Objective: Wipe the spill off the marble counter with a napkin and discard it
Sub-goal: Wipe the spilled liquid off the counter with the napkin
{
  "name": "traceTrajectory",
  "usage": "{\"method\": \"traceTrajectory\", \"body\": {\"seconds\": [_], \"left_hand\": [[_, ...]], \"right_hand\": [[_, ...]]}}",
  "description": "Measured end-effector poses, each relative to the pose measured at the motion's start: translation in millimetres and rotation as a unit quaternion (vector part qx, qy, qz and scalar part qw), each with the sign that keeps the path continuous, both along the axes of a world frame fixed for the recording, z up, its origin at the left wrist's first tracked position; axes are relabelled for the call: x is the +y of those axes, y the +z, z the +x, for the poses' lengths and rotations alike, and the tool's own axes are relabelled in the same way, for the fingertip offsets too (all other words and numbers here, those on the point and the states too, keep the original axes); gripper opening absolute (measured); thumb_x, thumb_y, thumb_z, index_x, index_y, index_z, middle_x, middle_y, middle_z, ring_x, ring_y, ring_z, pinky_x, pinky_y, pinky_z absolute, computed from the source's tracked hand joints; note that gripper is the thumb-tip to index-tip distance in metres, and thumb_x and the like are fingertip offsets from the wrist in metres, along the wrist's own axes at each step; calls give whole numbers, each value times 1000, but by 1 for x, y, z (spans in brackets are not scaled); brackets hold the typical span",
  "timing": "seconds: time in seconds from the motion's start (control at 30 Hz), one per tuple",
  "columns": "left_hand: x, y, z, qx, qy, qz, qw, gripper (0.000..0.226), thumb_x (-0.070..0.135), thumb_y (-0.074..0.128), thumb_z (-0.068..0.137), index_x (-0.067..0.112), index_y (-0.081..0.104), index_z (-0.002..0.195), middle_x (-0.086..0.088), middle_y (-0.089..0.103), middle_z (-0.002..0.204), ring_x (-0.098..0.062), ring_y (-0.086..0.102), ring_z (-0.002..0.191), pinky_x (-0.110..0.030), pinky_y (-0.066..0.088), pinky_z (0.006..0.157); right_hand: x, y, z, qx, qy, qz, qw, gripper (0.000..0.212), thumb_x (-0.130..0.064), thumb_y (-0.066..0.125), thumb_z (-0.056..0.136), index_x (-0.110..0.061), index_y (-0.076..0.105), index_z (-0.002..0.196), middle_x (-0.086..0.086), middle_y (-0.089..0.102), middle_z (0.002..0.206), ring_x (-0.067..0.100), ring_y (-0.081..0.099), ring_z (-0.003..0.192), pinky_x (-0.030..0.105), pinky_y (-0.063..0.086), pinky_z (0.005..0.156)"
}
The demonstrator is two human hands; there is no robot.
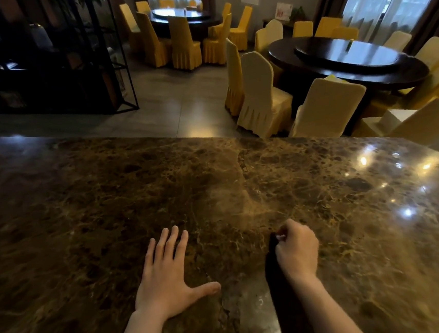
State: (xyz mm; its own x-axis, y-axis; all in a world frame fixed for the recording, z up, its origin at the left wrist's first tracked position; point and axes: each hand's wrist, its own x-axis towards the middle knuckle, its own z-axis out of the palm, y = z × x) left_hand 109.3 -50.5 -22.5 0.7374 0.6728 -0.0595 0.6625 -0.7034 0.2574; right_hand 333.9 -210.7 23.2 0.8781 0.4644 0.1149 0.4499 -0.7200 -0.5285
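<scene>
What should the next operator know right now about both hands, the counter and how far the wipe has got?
Left hand: open, palm flat on the marble counter, fingers spread.
Right hand: closed in a fist just above or on the counter. No napkin shows in its grip; whether something small is pinched inside cannot be told.
Counter: glossy, only light reflections visible; no clear spill or napkin in view. A dark shadow lies left of the right forearm.
Done: cannot confirm from this view.
Left: check for residue, locate the napkin, discard it; no bin in view.
</scene>
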Motion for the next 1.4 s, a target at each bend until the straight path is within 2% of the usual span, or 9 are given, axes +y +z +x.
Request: {"method": "traceTrajectory", "body": {"seconds": [0.27,0.4,0.53,0.8,1.03,1.1,1.27,1.33,1.4], "left_hand": [[1,-6,0,0,-2,10,1000,140,114,20,56,28,-11,162,5,-17,171,-13,-27,154,-50,-8,130],[3,-10,0,-9,-1,13,1000,140,114,21,55,30,-11,162,7,-18,171,-12,-29,153,-48,-13,129],[2,-9,1,-9,-1,9,1000,141,115,22,54,30,-13,161,7,-21,169,-12,-31,152,-47,-16,128],[4,-9,0,-11,-7,18,1000,140,114,20,56,28,-11,161,5,-17,170,-14,-27,154,-49,-11,130],[4,-11,1,-8,-7,18,1000,139,114,21,56,29,-12,160,5,-19,170,-13,-31,152,-47,-16,127],[4,-12,1,-15,-5,15,1000,139,114,23,56,28,-9,161,5,-16,170,-13,-28,153,-47,-15,127],[6,-13,0,5,-10,13,1000,140,114,18,55,29,-13,161,4,-20,170,-14,-31,152,-50,-9,130],[6,-12,0,0,-9,7,1000,140,115,18,55,29,-14,161,5,-21,170,-13,-32,151,-50,-11,130],[5,-11,-1,-2,-9,5,1000,141,115,19,54,29,-14,161,6,-22,169,-13,-33,151,-49,-14,129]], "right_hand": [[12,-2,-71,-42,306,-2,951,22,-1,70,83,-22,64,81,-7,65,86,12,54,83,32,52,69],[-40,-4,13,-19,87,-2,996,27,2,76,75,-19,62,65,-2,66,70,23,62,73,32,42,62],[-55,-2,46,0,-137,18,990,16,6,71,76,-8,69,69,18,72,75,38,68,73,35,47,62],[3,-7,-51,-10,241,-10,970,24,5,67,76,-19,67,77,-5,67,84,16,56,85,34,51,72],[-16,2,26,-8,-85,-3,996,20,11,62,79,-7,68,74,12,70,81,33,65,80,38,53,67],[16,-2,-7,0,-53,22,998,22,11,60,82,-9,69,78,9,69,86,27,64,85,37,53,73],[55,-3,-75,-5,321,10,947,27,3,67,85,-24,71,85,-8,68,90,8,56,89,29,54,80],[46,1,-49,0,314,-1,949,24,0,69,85,-24,70,85,-6,69,90,10,60,91,28,53,82],[30,1,-9,0,168,-8,986,22,2,69,84,-20,70,80,-1,71,85,18,65,87,30,51,76]]}}
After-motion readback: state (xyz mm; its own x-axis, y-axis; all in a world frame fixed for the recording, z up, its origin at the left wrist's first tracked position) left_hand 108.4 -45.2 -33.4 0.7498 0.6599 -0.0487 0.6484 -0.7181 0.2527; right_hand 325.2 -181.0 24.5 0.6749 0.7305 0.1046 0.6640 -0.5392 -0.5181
